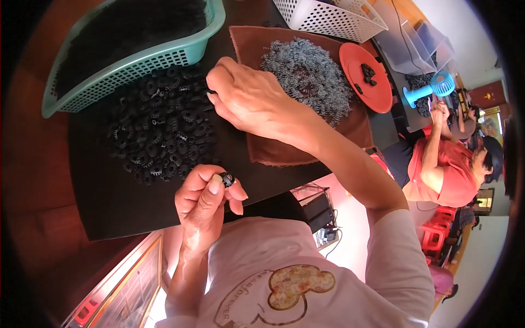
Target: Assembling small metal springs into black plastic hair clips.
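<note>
Between the thumb and fingers of my left hand point(202, 205) is a small black ring-shaped part point(227, 179), with a lighter bit showing at its centre. My right hand point(249, 98) is closed, its fingertips at the right edge of a heap of small black toothed rings point(164, 126). Whatever those fingers pinch is hidden. Just beyond the right wrist, a brown cloth point(279, 147) bears a pile of small grey metal pieces point(306, 76). A red plate point(377, 90) on the cloth's far right holds several black parts point(368, 74).
A green basket point(197, 49) full of black pieces stands at the back left, beside the heap. At the back are a white perforated basket point(333, 22) and clear plastic bins point(402, 52). On the right, a person in a red shirt point(443, 169) sits near a blue fan point(432, 89).
</note>
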Motion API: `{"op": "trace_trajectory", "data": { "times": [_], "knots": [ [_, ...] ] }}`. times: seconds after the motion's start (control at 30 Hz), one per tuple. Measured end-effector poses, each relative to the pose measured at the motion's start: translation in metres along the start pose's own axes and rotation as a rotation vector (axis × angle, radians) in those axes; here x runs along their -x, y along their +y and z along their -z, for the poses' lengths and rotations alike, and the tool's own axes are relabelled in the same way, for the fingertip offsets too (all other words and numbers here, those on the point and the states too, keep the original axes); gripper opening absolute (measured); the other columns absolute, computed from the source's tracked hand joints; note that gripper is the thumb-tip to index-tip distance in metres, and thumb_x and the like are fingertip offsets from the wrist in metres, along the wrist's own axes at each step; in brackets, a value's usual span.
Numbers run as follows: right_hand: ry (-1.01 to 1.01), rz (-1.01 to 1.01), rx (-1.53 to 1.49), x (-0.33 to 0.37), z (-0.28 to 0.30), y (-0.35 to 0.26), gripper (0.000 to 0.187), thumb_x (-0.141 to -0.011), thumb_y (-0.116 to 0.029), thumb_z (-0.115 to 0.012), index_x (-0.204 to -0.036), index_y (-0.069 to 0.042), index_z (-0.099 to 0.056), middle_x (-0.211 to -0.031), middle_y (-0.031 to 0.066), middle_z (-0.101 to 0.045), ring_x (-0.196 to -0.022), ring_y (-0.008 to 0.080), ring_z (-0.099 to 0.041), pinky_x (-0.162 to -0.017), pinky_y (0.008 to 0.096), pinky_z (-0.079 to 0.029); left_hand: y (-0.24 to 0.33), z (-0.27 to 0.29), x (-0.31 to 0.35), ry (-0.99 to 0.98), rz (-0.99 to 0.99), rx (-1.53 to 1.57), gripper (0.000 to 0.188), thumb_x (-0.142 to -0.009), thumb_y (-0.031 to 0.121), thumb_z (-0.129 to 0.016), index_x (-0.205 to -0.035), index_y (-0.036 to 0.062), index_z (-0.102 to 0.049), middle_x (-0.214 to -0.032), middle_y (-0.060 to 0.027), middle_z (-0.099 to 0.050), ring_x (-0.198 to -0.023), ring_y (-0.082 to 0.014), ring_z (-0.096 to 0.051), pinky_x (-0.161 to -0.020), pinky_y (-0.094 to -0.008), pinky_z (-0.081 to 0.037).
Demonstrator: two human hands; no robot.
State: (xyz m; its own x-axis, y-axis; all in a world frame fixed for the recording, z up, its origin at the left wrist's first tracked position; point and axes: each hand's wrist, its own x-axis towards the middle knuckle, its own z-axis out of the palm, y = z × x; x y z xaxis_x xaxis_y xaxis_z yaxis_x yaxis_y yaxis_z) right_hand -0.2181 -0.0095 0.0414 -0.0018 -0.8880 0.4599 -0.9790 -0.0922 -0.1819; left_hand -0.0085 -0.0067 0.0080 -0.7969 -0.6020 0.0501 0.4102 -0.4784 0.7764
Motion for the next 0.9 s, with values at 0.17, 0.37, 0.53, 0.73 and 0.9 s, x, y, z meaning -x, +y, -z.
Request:
{"op": "trace_trajectory", "data": {
  "times": [0.17, 0.37, 0.53, 0.73, 0.9],
  "knots": [
    [0.145, -0.042, -0.527, 0.01, 0.014, -0.006, 0.02, -0.087, -0.003, -0.065, -0.092, -0.003, -0.046, -0.066, 0.0078, -0.058, -0.054, 0.0217, -0.058, -0.049, 0.0323, -0.043, 0.0, -0.001, 0.0, 0.034, -0.001, 0.004, 0.022, -0.101, 0.019, -0.051, -0.1, -0.0026, -0.057, -0.08, -0.0135, -0.066, -0.059, -0.0148, -0.058, -0.056, -0.0264, -0.05],
    [0.028, -0.267, -0.996, 0.042, 0.043, -0.031, 0.006, -0.086, -0.001, -0.061, -0.091, -0.002, -0.057, -0.072, 0.0066, -0.06, -0.059, 0.016, -0.057, -0.055, 0.0292, -0.045, -0.001, 0.0, 0.0, 0.055, -0.004, 0.005, 0.021, -0.101, 0.018, -0.05, -0.101, -0.0019, -0.056, -0.08, -0.0137, -0.066, -0.059, -0.0153, -0.058, -0.054, -0.0262, -0.05],
    [-0.086, -0.274, -1.063, 0.06, 0.048, -0.039, 0.009, -0.088, 0.002, -0.057, -0.096, -0.001, -0.058, -0.076, 0.0058, -0.06, -0.063, 0.0148, -0.055, -0.058, 0.0273, -0.044, -0.001, 0.0, -0.002, 0.042, 0.016, 0.039, 0.023, -0.102, 0.019, -0.049, -0.106, -0.002, -0.056, -0.081, -0.0139, -0.066, -0.059, -0.016, -0.058, -0.055, -0.0258, -0.05],
    [-0.111, -0.347, -1.235, 0.064, 0.054, -0.05, 0.006, -0.091, 0.0, -0.056, -0.096, -0.001, -0.055, -0.075, 0.0042, -0.06, -0.065, 0.0106, -0.056, -0.058, 0.0266, -0.046, -0.002, -0.001, 0.0, 0.049, 0.014, 0.034, 0.023, -0.103, 0.019, -0.047, -0.108, -0.002, -0.056, -0.081, -0.0128, -0.066, -0.059, -0.0157, -0.058, -0.055, -0.0259, -0.05],
    [-0.236, -0.412, -1.208, 0.066, 0.06, -0.05, 0.009, -0.093, -0.002, -0.06, -0.101, 0.0, -0.057, -0.085, 0.0039, -0.063, -0.067, 0.0074, -0.056, -0.059, 0.0221, -0.045, -0.001, 0.0, 0.001, 0.045, 0.027, 0.001, 0.023, -0.102, 0.02, -0.048, -0.108, -0.0013, -0.056, -0.08, -0.0108, -0.066, -0.06, -0.0138, -0.058, -0.055, -0.0255, -0.05]
  ]
}}
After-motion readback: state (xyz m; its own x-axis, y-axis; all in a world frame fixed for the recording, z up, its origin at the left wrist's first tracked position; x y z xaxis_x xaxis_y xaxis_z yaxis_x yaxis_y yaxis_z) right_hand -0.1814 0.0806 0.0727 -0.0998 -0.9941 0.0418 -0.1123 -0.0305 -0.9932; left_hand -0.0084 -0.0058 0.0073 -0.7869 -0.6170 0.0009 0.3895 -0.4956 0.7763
